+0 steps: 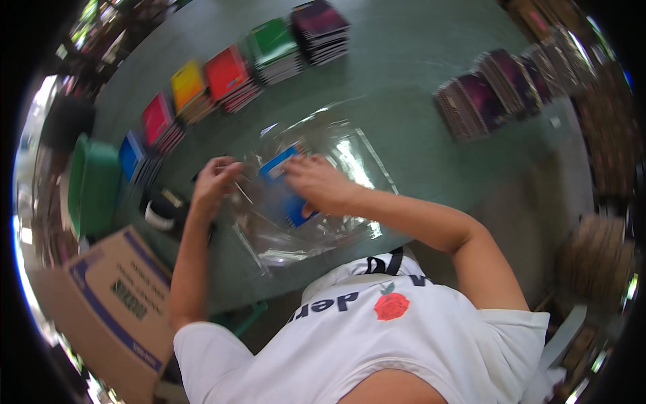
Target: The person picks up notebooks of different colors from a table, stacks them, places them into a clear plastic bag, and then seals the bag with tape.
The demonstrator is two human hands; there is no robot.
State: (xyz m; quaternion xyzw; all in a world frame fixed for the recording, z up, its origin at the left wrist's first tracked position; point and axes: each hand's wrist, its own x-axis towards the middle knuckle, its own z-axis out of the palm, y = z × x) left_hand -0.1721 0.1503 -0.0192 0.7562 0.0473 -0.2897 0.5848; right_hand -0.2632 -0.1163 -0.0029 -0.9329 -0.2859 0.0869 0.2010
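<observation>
A clear plastic bag [336, 145] lies crumpled on the green table [417, 74]. A blue notebook [277, 164] sits inside or under it. My right hand [317, 182] rests on top of the notebook and the plastic, fingers bent over them. My left hand [214, 180] grips the left edge of the plastic bag, fingers curled on the film. Whether the notebook is fully inside the bag I cannot tell.
Stacks of notebooks run along the far side: blue [133, 156], pink [159, 120], yellow [188, 86], red [229, 74], green [274, 46], purple [320, 27]. More dark stacks [491, 91] stand right. A tape roll [159, 214], a green bin [95, 182] and a cardboard box [114, 303] are at left.
</observation>
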